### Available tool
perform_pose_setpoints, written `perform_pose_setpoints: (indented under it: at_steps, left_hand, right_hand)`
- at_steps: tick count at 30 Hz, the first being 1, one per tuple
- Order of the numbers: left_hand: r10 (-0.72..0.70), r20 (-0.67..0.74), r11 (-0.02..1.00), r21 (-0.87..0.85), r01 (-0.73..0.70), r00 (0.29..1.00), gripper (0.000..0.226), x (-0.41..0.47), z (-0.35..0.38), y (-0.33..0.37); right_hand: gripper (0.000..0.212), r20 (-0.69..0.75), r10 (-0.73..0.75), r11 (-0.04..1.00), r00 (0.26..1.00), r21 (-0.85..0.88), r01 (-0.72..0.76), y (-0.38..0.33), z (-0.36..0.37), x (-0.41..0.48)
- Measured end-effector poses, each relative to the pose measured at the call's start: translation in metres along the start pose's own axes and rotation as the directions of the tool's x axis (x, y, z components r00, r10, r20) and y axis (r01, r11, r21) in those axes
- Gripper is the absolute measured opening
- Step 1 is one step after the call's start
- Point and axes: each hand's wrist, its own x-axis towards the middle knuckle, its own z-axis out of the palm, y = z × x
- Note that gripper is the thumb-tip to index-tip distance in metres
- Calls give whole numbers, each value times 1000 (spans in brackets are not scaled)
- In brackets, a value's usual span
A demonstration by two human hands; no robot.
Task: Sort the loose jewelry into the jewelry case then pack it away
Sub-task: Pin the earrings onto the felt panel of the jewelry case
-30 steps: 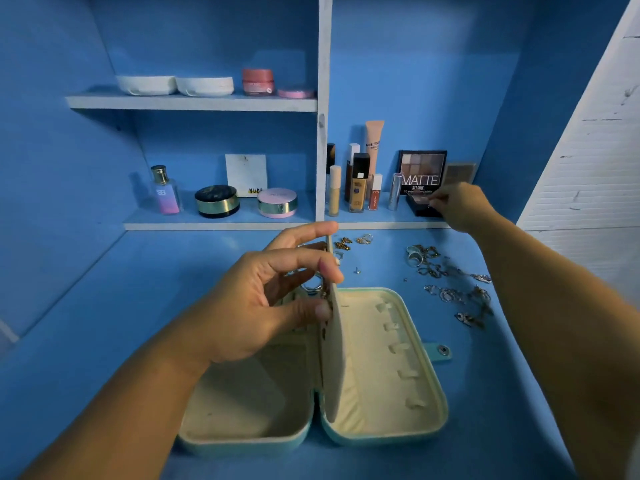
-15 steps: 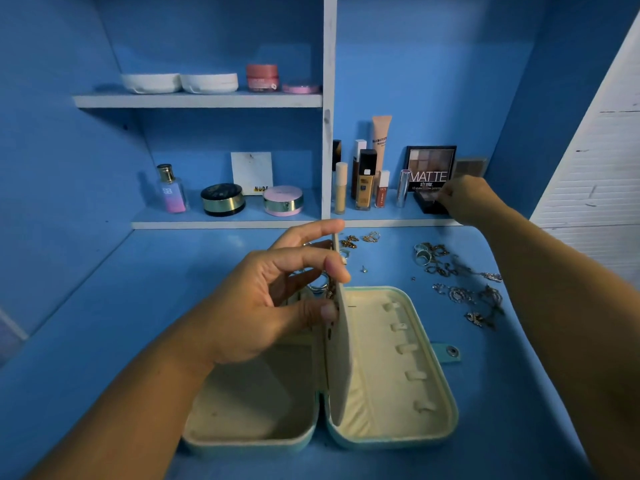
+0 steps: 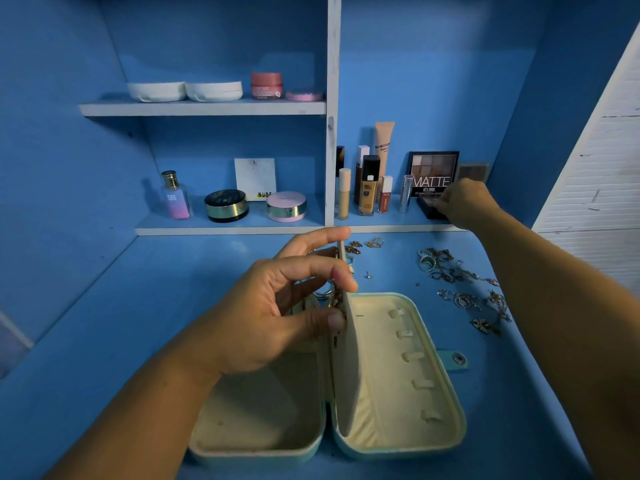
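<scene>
Left hand [image 3: 277, 306] pinching flap [image 3: 347, 368], holding it upright on edge. Right hand [image 3: 462, 202] lying against palette [image 3: 433, 171] at 1 o'clock; cannot tell whether it is gripping. Case [image 3: 459, 420] lying open at centre, long axis running 12-to-6. Jewelry [image 3: 464, 292] lying loose at case's 2 o'clock.

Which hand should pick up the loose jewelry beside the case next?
Probably right. The left hand is pinching the case's divider flap upright. The loose jewelry lies on the right side, just below the right hand, which is at the shelf palette.
</scene>
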Motion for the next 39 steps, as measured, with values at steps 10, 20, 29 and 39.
perform_pose_setpoints:
  at_steps: [10,20,29,39]
  left_hand:
    - [21,6,1000,5,-21,1000,22,-1,-2,-1]
    - [36,-2,999,32,-36,999,24,-1,-2,-1]
    - [34,0,999,34,-34,999,24,-1,-3,-2]
    - [15,19,999,47,-16,1000,24,-1,-2,-1]
  right_hand:
    - [15,-126,-322,886,938,310,345,-65,-48,-117]
    - [18,140,-350,124,926,987,-102,-102,-55,-274]
    - [15,100,-288,-253,952,951,-176,-109,-26,-303]
    - [15,117,-245,-240,962,954,-177,-113,-24,-310]
